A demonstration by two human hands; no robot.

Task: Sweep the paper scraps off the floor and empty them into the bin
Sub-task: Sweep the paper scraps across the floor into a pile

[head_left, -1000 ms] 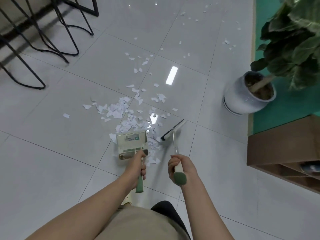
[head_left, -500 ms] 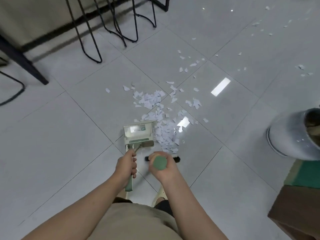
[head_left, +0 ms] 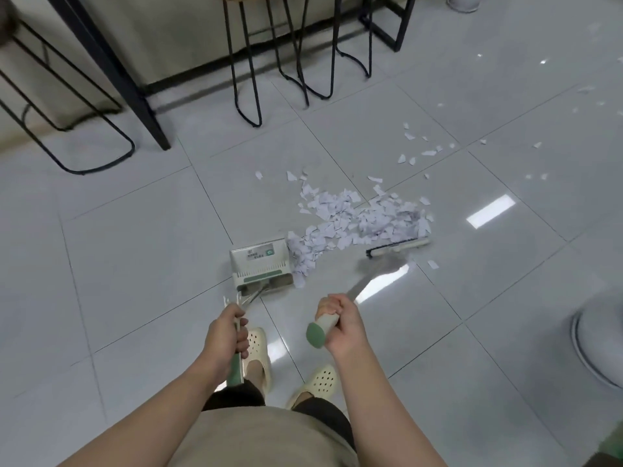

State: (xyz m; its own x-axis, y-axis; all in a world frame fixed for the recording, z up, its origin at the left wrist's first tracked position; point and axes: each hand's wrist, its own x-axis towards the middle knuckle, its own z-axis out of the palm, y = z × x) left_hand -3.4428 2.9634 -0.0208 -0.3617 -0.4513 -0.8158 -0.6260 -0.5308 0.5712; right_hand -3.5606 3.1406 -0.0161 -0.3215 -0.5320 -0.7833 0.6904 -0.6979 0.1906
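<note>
A heap of white paper scraps (head_left: 354,219) lies on the grey tiled floor, with looser scraps (head_left: 419,148) scattered further right. A white and green dustpan (head_left: 259,264) stands on the floor left of the heap, its mouth beside the scraps. My left hand (head_left: 226,332) grips the dustpan's long green handle. My right hand (head_left: 340,321) grips the broom's green-capped handle. The broom head (head_left: 397,247) rests on the floor at the heap's near right edge. No bin is in view.
Black wire stool legs (head_left: 249,82) and a black table leg (head_left: 111,75) stand at the back left. A white plant pot (head_left: 596,345) sits at the right edge. My feet in cream clogs (head_left: 258,348) stand just behind the dustpan.
The view has swung left, so the pot slid to the right edge. The broom head moved out from near my hand to the right side of the heap. The scraps are bunched closer to the dustpan.
</note>
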